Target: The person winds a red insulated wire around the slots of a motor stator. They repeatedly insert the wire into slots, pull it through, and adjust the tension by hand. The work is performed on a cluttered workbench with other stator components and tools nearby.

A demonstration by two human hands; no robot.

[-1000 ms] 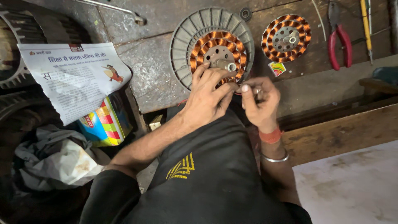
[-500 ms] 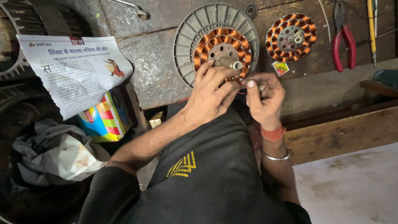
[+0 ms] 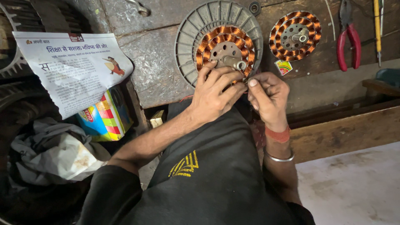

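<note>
A round grey finned motor housing lies on the worn bench and carries a ring of copper windings around a metal hub. My left hand rests its fingertips on the near edge of that winding, fingers curled down onto it. My right hand sits just to the right, thumb and fingers pinched together on something too small to make out, perhaps a thin wire. A second copper-wound stator lies apart at the back right.
Red-handled pliers and a yellow screwdriver lie at the far right. A printed paper sheet covers a colourful box on the left, above crumpled cloth. A wooden ledge runs right.
The view has shifted slightly; both hands stay at the winding's near edge, with the right fingers working closer to the left hand.
</note>
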